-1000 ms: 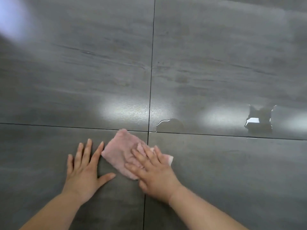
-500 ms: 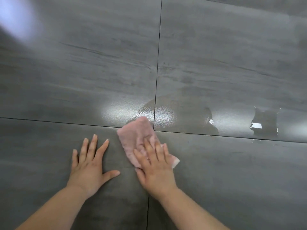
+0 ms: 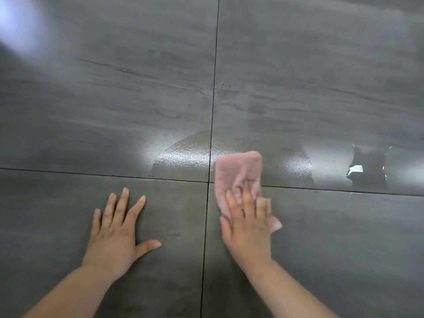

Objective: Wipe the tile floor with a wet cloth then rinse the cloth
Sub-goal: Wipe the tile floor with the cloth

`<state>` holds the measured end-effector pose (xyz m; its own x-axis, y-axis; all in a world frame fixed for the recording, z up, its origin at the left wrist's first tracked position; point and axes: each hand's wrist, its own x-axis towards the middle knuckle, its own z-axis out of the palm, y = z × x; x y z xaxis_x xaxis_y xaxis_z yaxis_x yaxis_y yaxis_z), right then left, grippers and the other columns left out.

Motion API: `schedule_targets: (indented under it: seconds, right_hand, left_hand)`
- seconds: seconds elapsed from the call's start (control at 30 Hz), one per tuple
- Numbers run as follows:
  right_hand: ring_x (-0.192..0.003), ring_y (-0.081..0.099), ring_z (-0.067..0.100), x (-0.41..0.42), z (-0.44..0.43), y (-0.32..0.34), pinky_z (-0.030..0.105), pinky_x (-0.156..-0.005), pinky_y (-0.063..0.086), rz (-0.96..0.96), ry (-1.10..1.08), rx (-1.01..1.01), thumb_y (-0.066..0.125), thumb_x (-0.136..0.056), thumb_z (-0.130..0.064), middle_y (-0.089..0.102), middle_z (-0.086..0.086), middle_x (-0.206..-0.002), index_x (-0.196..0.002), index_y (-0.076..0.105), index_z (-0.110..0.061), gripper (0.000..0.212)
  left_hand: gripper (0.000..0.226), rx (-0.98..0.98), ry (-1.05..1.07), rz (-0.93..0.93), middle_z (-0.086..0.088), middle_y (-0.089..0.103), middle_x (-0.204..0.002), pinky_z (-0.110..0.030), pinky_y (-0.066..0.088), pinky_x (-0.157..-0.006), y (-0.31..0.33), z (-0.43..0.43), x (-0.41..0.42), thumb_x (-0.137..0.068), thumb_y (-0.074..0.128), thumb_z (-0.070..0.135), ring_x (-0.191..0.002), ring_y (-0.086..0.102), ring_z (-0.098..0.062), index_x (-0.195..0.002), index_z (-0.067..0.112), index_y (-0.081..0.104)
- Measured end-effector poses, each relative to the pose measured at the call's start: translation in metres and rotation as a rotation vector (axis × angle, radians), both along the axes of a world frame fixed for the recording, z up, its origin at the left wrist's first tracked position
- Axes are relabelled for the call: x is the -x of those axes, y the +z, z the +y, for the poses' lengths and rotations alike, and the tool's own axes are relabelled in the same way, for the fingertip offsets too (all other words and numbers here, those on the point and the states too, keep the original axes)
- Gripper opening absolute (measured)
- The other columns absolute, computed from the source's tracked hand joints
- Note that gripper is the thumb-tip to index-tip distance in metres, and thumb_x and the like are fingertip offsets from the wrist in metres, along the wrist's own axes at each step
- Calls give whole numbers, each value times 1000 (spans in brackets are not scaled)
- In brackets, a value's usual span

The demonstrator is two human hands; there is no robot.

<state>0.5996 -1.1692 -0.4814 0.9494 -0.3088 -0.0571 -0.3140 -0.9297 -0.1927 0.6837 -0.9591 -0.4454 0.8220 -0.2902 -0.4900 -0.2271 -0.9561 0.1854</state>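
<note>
On the dark grey tile floor [image 3: 321, 76] in front of you, your right hand [image 3: 247, 230] lies flat on a pink cloth [image 3: 238, 171]. Its fingers are straight and close together, pressing the cloth down rather than curling round it; they are slightly blurred. The cloth is rumpled and folded. Its far end sticks out beyond your fingertips onto the far right tile, and it lies across the crosswise grout line [image 3: 68, 172]. Its left edge sits just beside the lengthwise grout line [image 3: 213, 88], close to where the two lines cross. A small pale corner of it shows at the little-finger side of your hand.

Your left hand [image 3: 114, 237] rests palm-down on the near left tile, fingers spread and thumb out to the side, holding nothing. It is well apart from the cloth, with the lengthwise line between them.

A wet patch [image 3: 183, 154] shines on the far tiles just left of the cloth. Farther right, a small puddle [image 3: 367, 171] gleams near the crosswise line, apart from the cloth. A bright glare [image 3: 18, 24] blurs the upper left corner.
</note>
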Motion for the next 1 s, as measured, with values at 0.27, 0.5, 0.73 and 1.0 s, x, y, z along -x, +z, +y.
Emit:
schedule_targets:
  seconds: [0.27,0.5,0.73,1.0]
  right_hand:
    - [-145,1,26,-108,-64,15,44,-117,1,232,157,-30,33,-95,-36,0,6,-158,-147,15,-25,56]
    - [-124,42,51,-65,-71,4,64,-101,31,54,-406,39,34,-82,-34,44,25,-139,-129,52,-9,55]
    - [-144,12,31,-121,50,6,49,-116,5,87,576,-200,40,-90,-31,20,9,-155,-138,41,-25,48]
    - [-144,5,32,-113,-168,20,42,-117,9,100,-431,-22,34,-95,-30,6,11,-158,-145,23,-16,53]
  left_hand:
    - [99,-18,8,58,-4,-12,-155,-44,0,-116,0,-4,1,-70,57,60,-142,-12,-24,-143,27,-2]
    - [91,-76,-90,86,-21,35,-143,-62,32,-96,-10,3,-3,-70,17,81,-130,18,-31,-135,20,34]
    - [94,-118,-102,80,-26,56,-124,-62,43,-80,-19,10,-3,-70,0,80,-119,31,-33,-124,16,42]
    - [92,-112,-94,99,-21,51,-131,-58,37,-88,-22,14,-2,-70,0,80,-123,25,-31,-128,19,38]
